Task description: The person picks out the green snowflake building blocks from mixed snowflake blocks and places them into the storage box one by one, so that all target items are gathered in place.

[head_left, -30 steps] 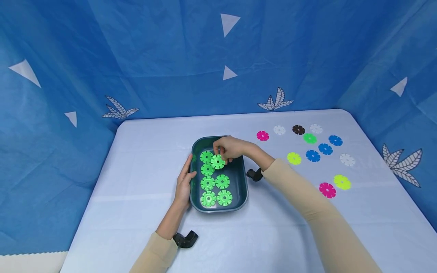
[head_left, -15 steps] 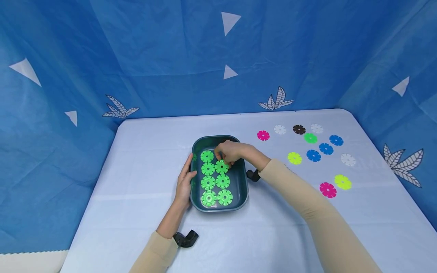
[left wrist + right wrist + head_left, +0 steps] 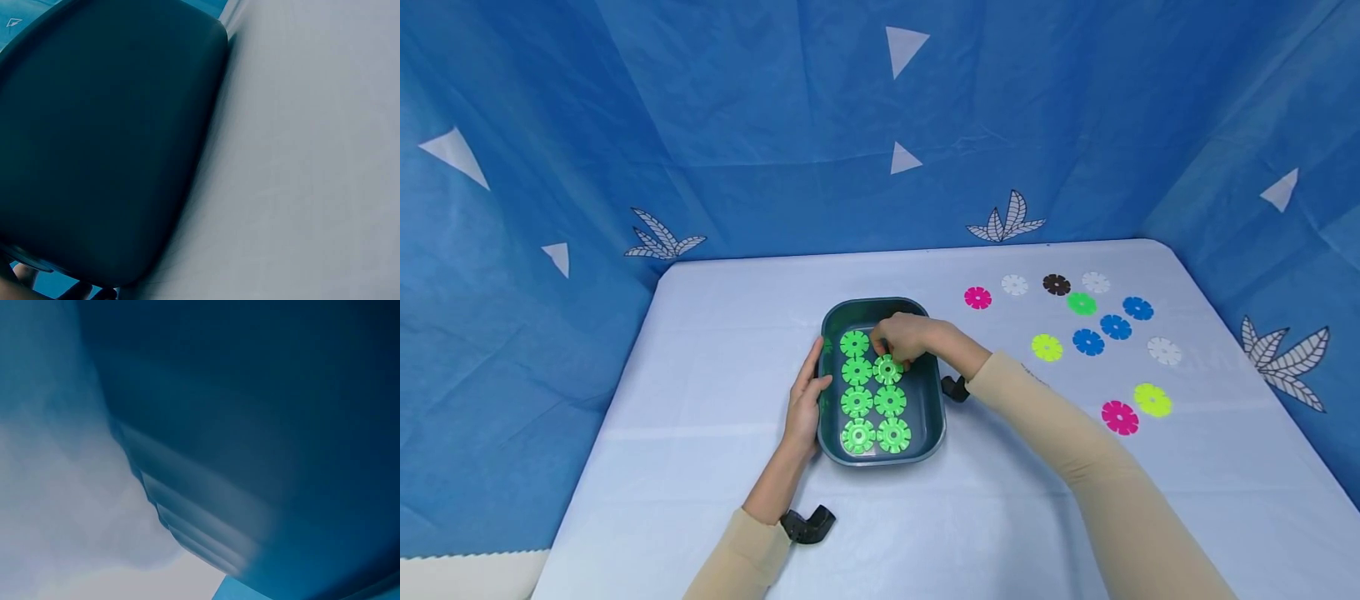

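Observation:
A dark green-blue plastic tray sits on the white table, with green notched interlocking discs in two columns inside it. My left hand holds the tray's left side, thumb over the rim and fingers along the outer wall. Over the tray's upper right part, my right hand has curled fingers at the edge of a green interlocking disc, the top one of the right column. Its fingertips are partly hidden. Close up, the tray's outer wall fills much of the left wrist view; the right wrist view also shows tray wall.
To the right lie loose discs: pink, white, brown, green, blue and yellow among them. A blue curtain hangs behind the table. Black wrist mounts sit at both wrists.
My right hand has lowered a green interlocking disc from the upper middle of the tray to the top of the right column. My left hand has stayed on the tray's side.

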The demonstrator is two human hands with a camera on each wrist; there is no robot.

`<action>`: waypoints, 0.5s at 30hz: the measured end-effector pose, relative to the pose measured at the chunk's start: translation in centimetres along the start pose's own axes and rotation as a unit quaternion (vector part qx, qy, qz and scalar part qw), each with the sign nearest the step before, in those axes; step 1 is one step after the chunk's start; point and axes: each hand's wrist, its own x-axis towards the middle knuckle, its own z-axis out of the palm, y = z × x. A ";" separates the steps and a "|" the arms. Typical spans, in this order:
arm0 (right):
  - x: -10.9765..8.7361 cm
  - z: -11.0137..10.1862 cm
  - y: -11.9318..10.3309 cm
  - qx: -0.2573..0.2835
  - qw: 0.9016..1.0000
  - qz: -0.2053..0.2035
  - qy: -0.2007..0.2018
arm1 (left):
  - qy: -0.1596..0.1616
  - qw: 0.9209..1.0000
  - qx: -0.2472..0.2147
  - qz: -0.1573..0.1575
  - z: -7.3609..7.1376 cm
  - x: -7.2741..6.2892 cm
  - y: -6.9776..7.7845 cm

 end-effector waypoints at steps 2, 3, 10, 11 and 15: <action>0.0 0.1 -0.1 -0.002 1.000 0.003 0.001 | 0.001 1.000 0.000 -0.001 0.0 0.0 0.0; 0.0 0.1 -0.1 -0.002 1.000 0.005 0.002 | 0.001 1.000 0.000 -0.001 0.0 0.0 0.0; 0.1 0.3 -0.2 -0.008 1.000 0.017 0.004 | 0.000 1.000 -0.002 -0.001 0.0 0.0 0.0; 0.2 0.3 -0.2 -0.011 1.000 0.018 0.003 | 0.000 1.000 -0.002 -0.001 0.0 0.0 0.0; 0.2 0.4 -0.3 -0.032 0.999 0.018 0.007 | 0.001 1.000 -0.001 -0.001 0.0 0.0 0.0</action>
